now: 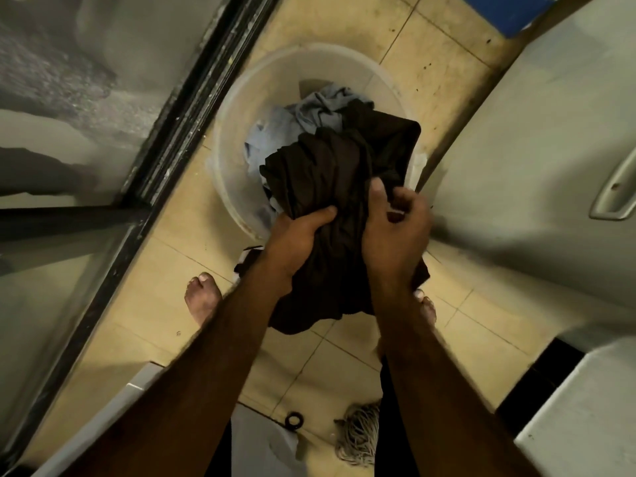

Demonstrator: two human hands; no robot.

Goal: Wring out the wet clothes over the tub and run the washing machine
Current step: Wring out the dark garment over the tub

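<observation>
A dark brown wet garment hangs bunched over the near side of a translucent white tub standing on the tiled floor. My left hand grips the garment's lower part from the left, thumb across the cloth. My right hand grips it from the right, fingers curled into the folds. Light blue and grey clothes lie crumpled inside the tub behind the dark garment. A white corner at the lower left may be the washing machine; I cannot tell for sure.
A glass door with a black frame runs along the left. A white appliance with a handle stands on the right. My bare feet are just behind the tub. A mop head and a small black ring lie on the floor.
</observation>
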